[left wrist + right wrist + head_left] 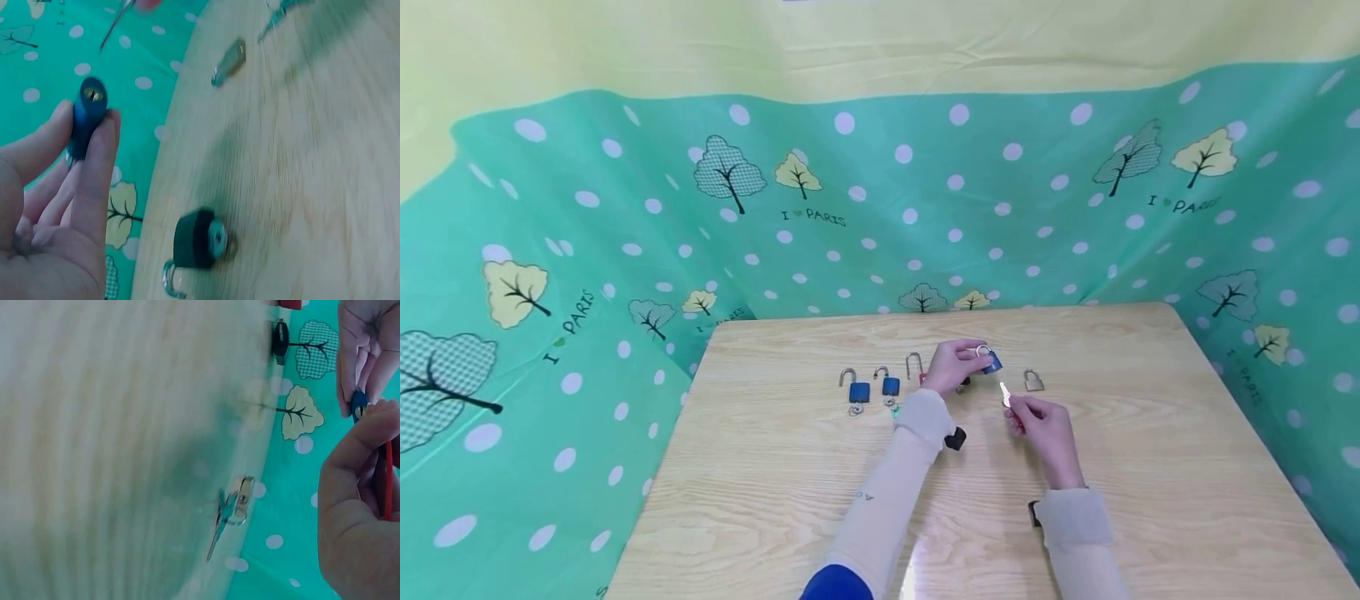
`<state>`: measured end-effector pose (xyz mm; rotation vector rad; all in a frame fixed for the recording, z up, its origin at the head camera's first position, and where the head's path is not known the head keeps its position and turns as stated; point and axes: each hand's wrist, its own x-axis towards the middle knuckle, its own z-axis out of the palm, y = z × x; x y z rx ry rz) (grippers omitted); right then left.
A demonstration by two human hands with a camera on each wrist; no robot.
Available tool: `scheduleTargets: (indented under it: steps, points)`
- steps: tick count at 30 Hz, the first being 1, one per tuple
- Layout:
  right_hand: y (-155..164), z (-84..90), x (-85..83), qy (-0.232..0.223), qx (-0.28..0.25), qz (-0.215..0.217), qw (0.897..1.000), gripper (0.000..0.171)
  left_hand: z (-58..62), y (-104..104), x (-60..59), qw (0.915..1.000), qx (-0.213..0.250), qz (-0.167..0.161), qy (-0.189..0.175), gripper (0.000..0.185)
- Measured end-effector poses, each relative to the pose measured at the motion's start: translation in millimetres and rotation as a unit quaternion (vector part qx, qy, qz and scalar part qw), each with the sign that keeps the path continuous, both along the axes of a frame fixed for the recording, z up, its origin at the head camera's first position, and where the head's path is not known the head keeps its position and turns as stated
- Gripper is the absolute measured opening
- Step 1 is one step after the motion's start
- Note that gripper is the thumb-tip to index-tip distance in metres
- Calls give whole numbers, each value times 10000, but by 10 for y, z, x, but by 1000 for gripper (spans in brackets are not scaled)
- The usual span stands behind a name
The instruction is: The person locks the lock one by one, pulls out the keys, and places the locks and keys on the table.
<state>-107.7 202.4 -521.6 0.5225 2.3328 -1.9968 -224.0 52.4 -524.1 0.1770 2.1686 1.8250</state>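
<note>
A small silver key (1004, 394) is pinched in the right hand (1045, 429), tip pointing up and away, on the near side of the blue padlock (992, 362). That blue padlock is held off the wooden table (1150, 467) between the curled fingers and thumb of the left hand (953, 365), its keyhole turned toward the key. The step in hand is judged to be the bringing of key to keyhole; fine alignment of the tip is called for next. Just right of the blue padlock a silver padlock (1033, 381) lies; to its left a row of opened padlocks (872, 385) is set. Open board is left on the near side, and the far table edge lies well beyond.
</note>
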Motion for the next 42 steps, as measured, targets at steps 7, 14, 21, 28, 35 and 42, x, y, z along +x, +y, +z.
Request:
scheduleTargets:
  steps: [7,14,21,28,35,42]
  points:
    - [16,-27,28,-49,775,60,9970,38,4,34,16,9996,-257,-108,98,44]
    - [57,-83,-19,186,2032,182,9788,28,-52,120,11,9974,-697,-47,167,38]
    - [-8,-129,-93,100,2913,451,9555,16,-103,210,-3,9824,-1729,-313,632,35]
    - [-82,-156,-162,121,3536,528,9338,16,-79,267,15,9597,-2529,-518,1113,37]
    - [-102,-171,-225,-263,3858,858,9182,23,-64,305,14,9194,-3517,-549,1672,38]
    - [-83,-186,-280,-546,4039,1003,9076,24,-111,356,-55,9065,-3820,-581,1701,42]
